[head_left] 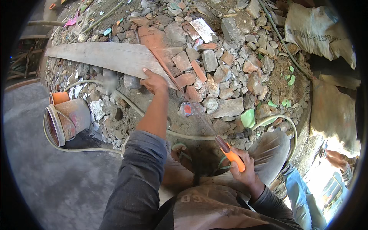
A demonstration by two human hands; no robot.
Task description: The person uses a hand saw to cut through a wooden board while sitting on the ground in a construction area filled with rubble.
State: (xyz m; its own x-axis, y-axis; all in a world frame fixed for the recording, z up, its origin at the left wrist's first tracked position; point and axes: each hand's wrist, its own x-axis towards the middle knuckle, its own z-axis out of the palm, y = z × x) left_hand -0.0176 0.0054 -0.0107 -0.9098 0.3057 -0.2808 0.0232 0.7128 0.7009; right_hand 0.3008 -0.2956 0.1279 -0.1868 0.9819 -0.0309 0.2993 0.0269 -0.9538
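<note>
A grey wooden plank [103, 53] stretches from the far left to the middle, above rubble. My left hand [155, 82] grips its near edge by the right end, the thumb on top and the other fingers partly hidden. In my right hand [244, 168] is the orange handle of a handsaw [232, 156], fingers closed around it. Seen nearly edge-on, the thin saw blade slants away to the upper left and runs along the plank's right end. Whether its teeth are in the wood I cannot tell.
Broken bricks and stones [211, 61] cover the ground ahead. A pale hose [180, 135] crosses before my feet. To the left, a dirty bucket [73, 119] lies tipped on its side. Sacks [314, 32] stand at the right, and another person's blue-clad legs [301, 195] show lower right.
</note>
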